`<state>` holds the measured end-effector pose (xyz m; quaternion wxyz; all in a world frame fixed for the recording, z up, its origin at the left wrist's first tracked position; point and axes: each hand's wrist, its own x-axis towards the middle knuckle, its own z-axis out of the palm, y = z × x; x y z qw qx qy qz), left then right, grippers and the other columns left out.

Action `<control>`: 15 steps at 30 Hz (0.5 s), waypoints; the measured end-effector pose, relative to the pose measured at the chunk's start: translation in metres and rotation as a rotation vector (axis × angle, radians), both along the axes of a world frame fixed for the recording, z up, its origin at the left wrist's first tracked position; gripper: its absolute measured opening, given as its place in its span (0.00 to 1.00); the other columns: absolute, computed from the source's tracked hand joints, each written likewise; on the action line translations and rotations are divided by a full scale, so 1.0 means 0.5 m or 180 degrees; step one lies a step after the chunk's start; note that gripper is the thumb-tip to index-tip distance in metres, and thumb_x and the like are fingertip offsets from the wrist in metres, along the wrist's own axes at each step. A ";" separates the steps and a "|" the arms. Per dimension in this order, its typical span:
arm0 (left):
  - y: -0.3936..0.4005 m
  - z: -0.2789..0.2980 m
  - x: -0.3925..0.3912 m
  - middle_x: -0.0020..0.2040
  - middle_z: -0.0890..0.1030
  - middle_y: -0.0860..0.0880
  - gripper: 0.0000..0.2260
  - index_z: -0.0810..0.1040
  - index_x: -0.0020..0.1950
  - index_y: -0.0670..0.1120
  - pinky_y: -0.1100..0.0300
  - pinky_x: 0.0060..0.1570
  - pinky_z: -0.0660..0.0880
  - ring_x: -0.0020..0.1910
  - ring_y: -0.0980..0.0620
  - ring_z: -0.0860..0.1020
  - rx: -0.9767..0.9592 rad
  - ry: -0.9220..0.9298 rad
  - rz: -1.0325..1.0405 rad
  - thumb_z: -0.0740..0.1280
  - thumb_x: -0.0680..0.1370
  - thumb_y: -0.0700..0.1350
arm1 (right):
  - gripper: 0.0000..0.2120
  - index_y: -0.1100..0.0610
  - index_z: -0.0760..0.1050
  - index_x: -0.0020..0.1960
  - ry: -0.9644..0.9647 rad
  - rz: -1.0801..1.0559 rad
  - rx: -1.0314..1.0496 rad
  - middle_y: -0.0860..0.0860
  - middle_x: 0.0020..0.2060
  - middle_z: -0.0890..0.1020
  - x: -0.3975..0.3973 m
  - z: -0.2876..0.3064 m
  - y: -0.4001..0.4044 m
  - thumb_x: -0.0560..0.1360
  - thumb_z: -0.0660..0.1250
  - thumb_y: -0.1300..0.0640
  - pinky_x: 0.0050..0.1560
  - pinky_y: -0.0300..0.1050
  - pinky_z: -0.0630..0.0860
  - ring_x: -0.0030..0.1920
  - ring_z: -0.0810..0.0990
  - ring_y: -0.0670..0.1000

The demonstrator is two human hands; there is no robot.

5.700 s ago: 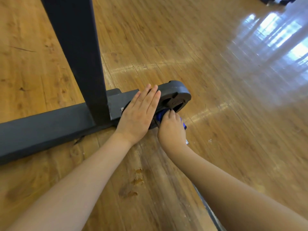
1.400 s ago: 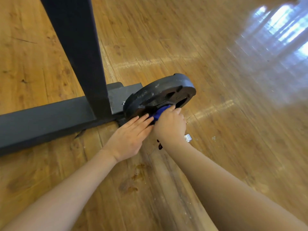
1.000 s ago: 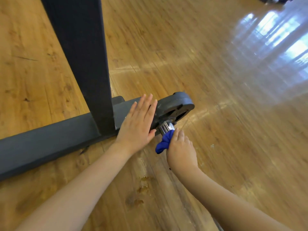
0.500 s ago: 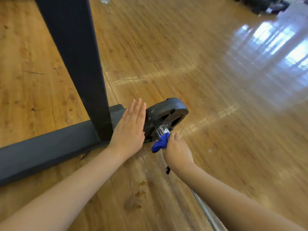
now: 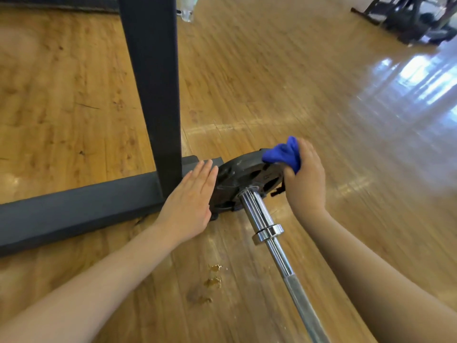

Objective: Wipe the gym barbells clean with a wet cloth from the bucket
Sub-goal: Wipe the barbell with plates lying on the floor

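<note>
A chrome barbell bar [image 5: 274, 246] runs from the lower right up to a black weight plate [image 5: 243, 178] standing on the wooden floor. My left hand [image 5: 191, 201] lies flat with straight fingers against the plate's left side. My right hand [image 5: 305, 180] grips a bunched blue cloth [image 5: 284, 154] and presses it on the plate's upper right rim. The bucket is not in view.
A black rack upright [image 5: 153, 82] and its floor beam [image 5: 81, 209] stand just left of the plate. Small wet stains [image 5: 212, 280] mark the floor beside the bar. Dark gym equipment [image 5: 410, 18] sits far back right; a clear bottle [image 5: 189, 7] stands behind the upright.
My right hand has carried the blue cloth from the bar's sleeve up to the plate's upper right rim. My left hand has stayed flat on the plate's left side.
</note>
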<state>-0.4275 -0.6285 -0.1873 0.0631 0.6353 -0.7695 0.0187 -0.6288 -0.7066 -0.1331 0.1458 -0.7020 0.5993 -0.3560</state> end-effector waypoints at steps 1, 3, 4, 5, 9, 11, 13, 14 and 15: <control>-0.003 0.004 -0.004 0.77 0.41 0.43 0.35 0.35 0.73 0.41 0.57 0.71 0.38 0.77 0.46 0.41 -0.0027 0.0022 -0.0033 0.58 0.80 0.46 | 0.25 0.61 0.68 0.70 0.0201 0.0192 0.0073 0.53 0.67 0.71 0.007 0.005 -0.022 0.73 0.66 0.66 0.66 0.36 0.60 0.69 0.67 0.52; -0.010 0.015 -0.016 0.78 0.40 0.44 0.34 0.34 0.74 0.42 0.58 0.70 0.36 0.76 0.47 0.40 -0.0083 0.0112 -0.0011 0.57 0.80 0.46 | 0.25 0.59 0.68 0.71 0.0665 0.0718 0.0426 0.53 0.70 0.69 0.018 0.000 -0.051 0.75 0.67 0.61 0.67 0.38 0.57 0.71 0.64 0.53; -0.015 0.018 -0.022 0.78 0.40 0.44 0.34 0.35 0.75 0.41 0.58 0.69 0.35 0.76 0.48 0.40 -0.0056 0.0159 0.0030 0.57 0.80 0.47 | 0.23 0.59 0.69 0.70 0.0799 0.0952 0.0579 0.52 0.69 0.70 0.021 -0.006 -0.057 0.75 0.67 0.59 0.65 0.35 0.57 0.71 0.65 0.53; -0.020 0.022 -0.027 0.78 0.40 0.44 0.34 0.36 0.76 0.41 0.59 0.69 0.35 0.76 0.48 0.39 -0.0029 0.0213 0.0080 0.56 0.80 0.47 | 0.22 0.58 0.70 0.69 0.0840 0.1073 0.0664 0.52 0.69 0.71 0.021 -0.011 -0.060 0.76 0.67 0.58 0.63 0.33 0.57 0.71 0.65 0.52; -0.041 0.032 -0.045 0.78 0.40 0.44 0.35 0.36 0.76 0.41 0.59 0.70 0.36 0.76 0.48 0.39 0.0110 0.0203 0.0144 0.57 0.81 0.50 | 0.22 0.56 0.68 0.71 0.0819 0.1115 0.0797 0.50 0.72 0.67 0.006 -0.013 -0.061 0.78 0.64 0.61 0.65 0.32 0.54 0.73 0.61 0.48; -0.050 0.038 -0.050 0.78 0.40 0.44 0.36 0.36 0.76 0.41 0.59 0.70 0.36 0.76 0.49 0.39 0.0206 0.0137 0.0135 0.57 0.81 0.52 | 0.23 0.55 0.68 0.71 0.0822 0.1185 0.0839 0.49 0.73 0.66 0.000 -0.011 -0.064 0.77 0.62 0.64 0.64 0.31 0.53 0.73 0.60 0.47; -0.059 0.052 -0.054 0.78 0.40 0.45 0.36 0.37 0.76 0.42 0.59 0.70 0.38 0.76 0.49 0.40 0.0315 0.0149 0.0204 0.57 0.81 0.53 | 0.25 0.54 0.67 0.72 0.0848 0.1222 0.0906 0.48 0.73 0.65 -0.001 -0.007 -0.065 0.76 0.62 0.65 0.66 0.33 0.53 0.74 0.59 0.47; -0.063 0.061 -0.058 0.78 0.40 0.45 0.36 0.37 0.77 0.42 0.58 0.71 0.39 0.76 0.49 0.40 0.0411 0.0151 0.0238 0.58 0.80 0.54 | 0.26 0.54 0.66 0.73 0.0854 0.1221 0.0946 0.48 0.73 0.64 -0.001 -0.008 -0.063 0.76 0.61 0.65 0.68 0.35 0.53 0.74 0.59 0.46; -0.066 0.069 -0.061 0.78 0.40 0.45 0.37 0.37 0.77 0.42 0.58 0.72 0.40 0.76 0.49 0.40 0.0512 0.0145 0.0276 0.58 0.80 0.54 | 0.26 0.53 0.65 0.73 0.0852 0.1203 0.0961 0.47 0.74 0.63 0.000 -0.010 -0.060 0.76 0.61 0.66 0.69 0.36 0.53 0.74 0.58 0.46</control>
